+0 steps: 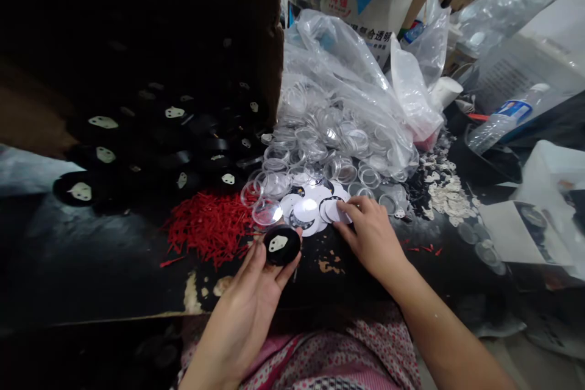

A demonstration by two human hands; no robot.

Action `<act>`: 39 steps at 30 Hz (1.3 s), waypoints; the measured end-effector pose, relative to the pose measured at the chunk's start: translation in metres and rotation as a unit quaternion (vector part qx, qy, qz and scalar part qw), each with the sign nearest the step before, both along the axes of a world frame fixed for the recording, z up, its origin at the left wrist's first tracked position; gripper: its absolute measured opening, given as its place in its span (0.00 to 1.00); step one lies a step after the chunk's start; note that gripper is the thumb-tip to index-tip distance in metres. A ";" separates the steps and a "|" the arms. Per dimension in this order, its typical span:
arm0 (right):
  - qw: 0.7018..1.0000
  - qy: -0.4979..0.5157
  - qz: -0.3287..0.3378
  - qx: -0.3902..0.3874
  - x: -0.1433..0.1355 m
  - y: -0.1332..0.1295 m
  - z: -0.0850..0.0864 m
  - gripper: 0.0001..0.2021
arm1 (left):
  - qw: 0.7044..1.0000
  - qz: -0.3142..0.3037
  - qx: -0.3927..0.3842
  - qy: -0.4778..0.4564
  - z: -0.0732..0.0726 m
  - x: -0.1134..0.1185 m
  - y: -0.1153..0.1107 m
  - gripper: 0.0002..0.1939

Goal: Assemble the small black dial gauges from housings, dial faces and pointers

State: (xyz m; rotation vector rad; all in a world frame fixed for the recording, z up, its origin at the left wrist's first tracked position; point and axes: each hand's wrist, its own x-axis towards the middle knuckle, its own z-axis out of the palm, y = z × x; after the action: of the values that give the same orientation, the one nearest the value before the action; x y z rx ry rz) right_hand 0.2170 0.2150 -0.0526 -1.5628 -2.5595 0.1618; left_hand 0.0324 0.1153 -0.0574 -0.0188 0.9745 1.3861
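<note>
On the dark desk (91,268), far left, a heap of black discs (150,146), too many to count, shows pale plates. Next lies one pile of thin red sticks (208,228). The left hand (247,311) has its fingers clamped on one round black disc (282,245), flat face up, pale plate uppermost. The right hand (372,234) presses its fingers, close together, on overlapping white paper circles (315,210). Behind, a plastic bag (347,103) spills glossy clear round covers (315,146).

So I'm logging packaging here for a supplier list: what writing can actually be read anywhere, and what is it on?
"科强", red characters on the white carton at the back.
"合透明", dark characters on the same carton, partly hidden behind the plastic bag.
Bottle label: blue and white, too small to read.
Printed sheet under plastic: blurred, unreadable.
</note>
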 end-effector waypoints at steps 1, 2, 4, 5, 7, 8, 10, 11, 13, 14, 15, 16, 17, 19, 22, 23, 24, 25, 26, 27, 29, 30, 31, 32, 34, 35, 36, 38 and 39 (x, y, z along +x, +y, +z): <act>1.000 0.023 0.015 -0.010 0.001 0.000 -0.003 0.17 | 1.000 0.002 0.004 0.002 -0.001 0.001 0.003 0.20; 0.998 0.047 0.027 -0.021 0.003 -0.001 -0.005 0.17 | 1.000 0.000 0.005 0.002 -0.002 0.002 0.004 0.20; 0.995 0.084 0.034 -0.033 0.004 -0.002 -0.007 0.19 | 1.000 -0.005 0.012 0.000 -0.004 0.002 0.002 0.19; 0.995 0.091 0.032 -0.033 0.005 -0.002 -0.007 0.20 | 1.000 -0.004 0.017 0.000 -0.005 0.001 0.000 0.19; 0.995 0.090 0.027 -0.030 0.005 -0.002 -0.005 0.19 | 1.000 0.003 0.026 0.001 -0.007 -0.001 -0.005 0.19; 0.995 0.087 0.028 -0.031 0.005 -0.002 -0.003 0.17 | 1.000 0.005 0.026 0.001 -0.007 -0.002 -0.007 0.18; 0.995 0.088 0.029 -0.037 0.006 -0.001 0.001 0.12 | 1.000 -0.001 0.021 -0.009 -0.006 -0.003 -0.010 0.18; 0.995 0.094 0.026 -0.037 0.006 -0.001 0.002 0.11 | 1.000 -0.005 0.019 -0.014 -0.005 -0.003 -0.011 0.17; 0.993 0.120 0.013 -0.020 0.006 0.001 0.004 0.11 | 1.000 -0.009 0.017 -0.021 -0.004 -0.002 -0.012 0.17; 0.990 0.139 0.005 -0.005 0.007 0.002 0.004 0.11 | 1.000 -0.011 0.016 -0.022 -0.003 -0.001 -0.012 0.17; 0.987 0.163 -0.002 0.015 0.007 0.003 0.004 0.11 | 1.000 -0.014 0.016 -0.022 -0.003 -0.001 -0.013 0.16; 0.982 0.187 -0.008 0.035 0.007 0.004 0.003 0.11 | 0.999 -0.017 0.015 -0.023 -0.003 0.000 -0.013 0.16; 0.976 0.211 -0.013 0.053 0.006 0.005 0.002 0.11 | 0.999 -0.020 0.015 -0.023 -0.003 0.000 -0.013 0.16; 0.966 0.249 -0.015 0.075 0.004 0.006 0.002 0.11 | 0.999 -0.020 0.013 -0.023 -0.003 0.001 -0.015 0.16; 0.953 0.290 -0.016 0.082 -0.002 0.001 0.007 0.10 | 0.999 -0.009 0.012 -0.032 -0.002 0.001 -0.018 0.16; 0.949 0.306 -0.021 0.069 -0.006 -0.003 0.009 0.09 | 0.999 -0.007 0.015 -0.041 -0.001 0.001 -0.018 0.16; 0.944 0.326 -0.026 0.039 -0.011 -0.007 0.011 0.08 | 0.998 -0.008 0.020 -0.055 0.000 0.001 -0.019 0.17; 0.936 0.350 -0.032 -0.008 -0.016 -0.012 0.013 0.06 | 0.997 -0.010 0.026 -0.068 0.001 0.001 -0.018 0.17; 0.923 0.377 -0.037 -0.071 -0.022 -0.017 0.014 0.05 | 0.996 -0.009 0.033 -0.077 0.002 0.001 -0.018 0.18; 0.903 0.404 -0.041 -0.139 -0.027 -0.021 0.016 0.05 | 0.996 -0.004 0.040 -0.078 0.002 0.000 -0.016 0.18; 0.860 0.444 -0.046 -0.246 -0.036 -0.026 0.017 0.10 | 0.997 0.023 0.046 -0.051 0.002 -0.002 -0.013 0.17; 0.848 0.451 -0.048 -0.275 -0.039 -0.028 0.018 0.12 | 0.998 0.039 0.043 -0.029 0.002 -0.003 -0.011 0.16; 0.846 0.448 -0.048 -0.285 -0.042 -0.028 0.018 0.14 | 0.998 0.049 0.039 -0.008 0.001 -0.005 -0.010 0.16; 0.852 0.441 -0.046 -0.279 -0.043 -0.028 0.019 0.14 | 0.998 0.053 0.034 0.010 0.001 -0.006 -0.009 0.15; 0.870 0.426 -0.046 -0.245 -0.046 -0.028 0.020 0.11 | 0.998 0.052 0.026 0.035 0.000 -0.005 -0.010 0.15; 0.874 0.426 -0.046 -0.231 -0.048 -0.029 0.021 0.09 | 0.998 0.047 0.025 0.041 0.000 -0.004 -0.011 0.15; 0.875 0.429 -0.041 -0.221 -0.051 -0.031 0.022 0.07 | 0.998 0.041 0.028 0.044 0.000 -0.002 -0.012 0.15; 0.880 0.425 -0.020 -0.212 -0.057 -0.035 0.024 0.04 | 0.998 0.028 0.035 0.049 0.000 0.003 -0.016 0.16; 0.886 0.416 -0.005 -0.205 -0.061 -0.036 0.025 0.03 | 0.998 0.021 0.035 0.054 -0.001 0.005 -0.017 0.16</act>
State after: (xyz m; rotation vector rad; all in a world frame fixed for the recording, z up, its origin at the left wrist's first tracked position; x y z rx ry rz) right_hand 0.1562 0.1785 -0.0274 -1.2056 -1.8790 1.1554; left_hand 0.0372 0.0981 -0.0582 0.0887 1.0198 1.4707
